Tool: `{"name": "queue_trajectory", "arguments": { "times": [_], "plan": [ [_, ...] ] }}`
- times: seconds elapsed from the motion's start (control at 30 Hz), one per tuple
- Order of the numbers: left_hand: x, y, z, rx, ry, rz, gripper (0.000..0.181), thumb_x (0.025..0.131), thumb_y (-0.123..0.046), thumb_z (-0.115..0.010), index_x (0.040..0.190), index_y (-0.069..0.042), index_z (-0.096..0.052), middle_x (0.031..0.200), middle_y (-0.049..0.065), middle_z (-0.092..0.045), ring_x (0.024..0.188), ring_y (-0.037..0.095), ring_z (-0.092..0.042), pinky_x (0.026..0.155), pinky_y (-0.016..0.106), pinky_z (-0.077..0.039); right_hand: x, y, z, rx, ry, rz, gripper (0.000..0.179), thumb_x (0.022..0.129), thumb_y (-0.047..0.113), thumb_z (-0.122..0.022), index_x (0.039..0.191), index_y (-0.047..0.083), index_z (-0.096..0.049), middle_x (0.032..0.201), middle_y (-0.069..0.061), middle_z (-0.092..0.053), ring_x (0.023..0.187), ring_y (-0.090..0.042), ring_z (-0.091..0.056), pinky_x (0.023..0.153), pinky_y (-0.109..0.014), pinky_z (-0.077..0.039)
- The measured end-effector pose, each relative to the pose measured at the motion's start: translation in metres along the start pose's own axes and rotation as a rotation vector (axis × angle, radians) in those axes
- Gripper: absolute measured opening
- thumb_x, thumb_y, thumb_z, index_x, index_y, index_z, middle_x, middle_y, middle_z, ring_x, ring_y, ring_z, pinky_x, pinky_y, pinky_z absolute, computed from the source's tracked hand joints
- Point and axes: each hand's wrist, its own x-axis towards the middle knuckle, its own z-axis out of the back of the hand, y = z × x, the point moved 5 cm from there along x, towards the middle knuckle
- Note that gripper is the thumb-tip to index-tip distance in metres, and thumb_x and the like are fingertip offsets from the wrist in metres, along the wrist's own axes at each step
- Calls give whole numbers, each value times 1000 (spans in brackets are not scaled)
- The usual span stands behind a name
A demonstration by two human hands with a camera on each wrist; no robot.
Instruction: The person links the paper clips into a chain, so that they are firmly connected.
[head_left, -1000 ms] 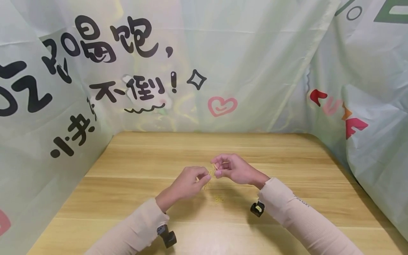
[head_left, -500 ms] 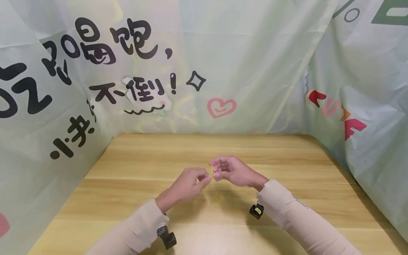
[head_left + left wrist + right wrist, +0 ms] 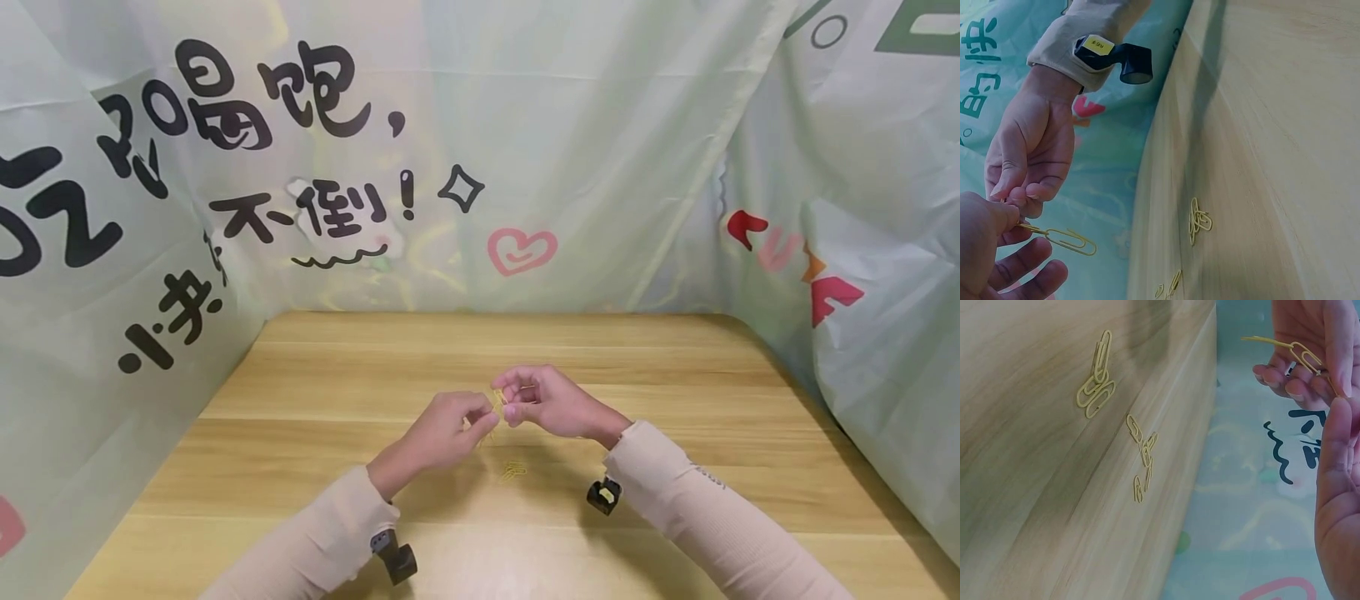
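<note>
Yellow paper clips are between my two hands, above the middle of the table. My left hand (image 3: 450, 429) pinches a clip between thumb and forefinger. From that pinch, linked paper clips (image 3: 1071, 240) stick out past the spread lower fingers in the left wrist view. My right hand (image 3: 558, 404) faces it from the right, its thumb and fingers pinching a paper clip (image 3: 500, 395). The fingertips of both hands almost meet, and they partly hide where the clips join. Below the hands, several loose paper clips (image 3: 513, 472) lie on the wood.
The wooden table (image 3: 337, 367) has light grain. In the right wrist view, one small heap of clips (image 3: 1095, 387) lies apart from a scattered line of clips (image 3: 1145, 450). A printed cloth (image 3: 600, 167) hangs behind the table and along both sides.
My right hand has come very slightly closer to the left, so the fingertips are nearer each other. Both hands keep their pinch, and the loose clips stay on the table.
</note>
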Motion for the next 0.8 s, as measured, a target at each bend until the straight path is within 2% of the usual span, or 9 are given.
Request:
{"name": "queue_trajectory", "arguments": {
  "times": [0.2, 0.37, 0.5, 0.63, 0.8],
  "plan": [
    [0, -1, 1, -11, -12, -2, 17, 97, -16, -57, 82, -10, -63, 75, -6, -62, 72, 8, -58, 69, 40, -54, -1, 0, 0, -1, 10, -3, 30, 94, -2, -58, 123, -10, -52, 92, -12, -54, 81, -24, -60, 80, -50, -53],
    [0, -1, 2, -14, -17, -5, 17, 97, -15, -57, 83, -10, -64, 75, -4, -63, 72, 8, -59, 70, 36, -54, -2, 0, 0, 8, 22, -20, 29, 94, -1, -59, 122, -8, -53, 90, -12, -54, 80, -24, -60, 80, -51, -53],
    [-1, -1, 3, -1, -15, 7, 16, 97, -15, -57, 83, -11, -64, 76, -3, -64, 72, 8, -59, 71, 31, -52, -4, 1, 0, -4, 47, -25, 30, 94, -2, -58, 123, -8, -53, 87, -14, -55, 77, -22, -59, 79, -44, -54],
    [-1, 0, 3, 5, -14, 18, 16, 97, -15, -57, 84, -10, -64, 75, -3, -64, 72, 8, -59, 72, 32, -52, -5, 2, 0, -40, 74, -31, 32, 94, -3, -57, 126, -9, -52, 85, -13, -56, 76, -21, -60, 77, -35, -54],
    [-2, -2, 4, 3, -17, 6, 17, 97, -16, -56, 85, -7, -65, 75, -2, -64, 73, 9, -60, 72, 33, -53, -5, 3, 3, -81, 92, -26, 25, 94, -6, -54, 119, -10, -55, 84, -10, -56, 73, -22, -62, 73, -37, -56]
  ]
}}
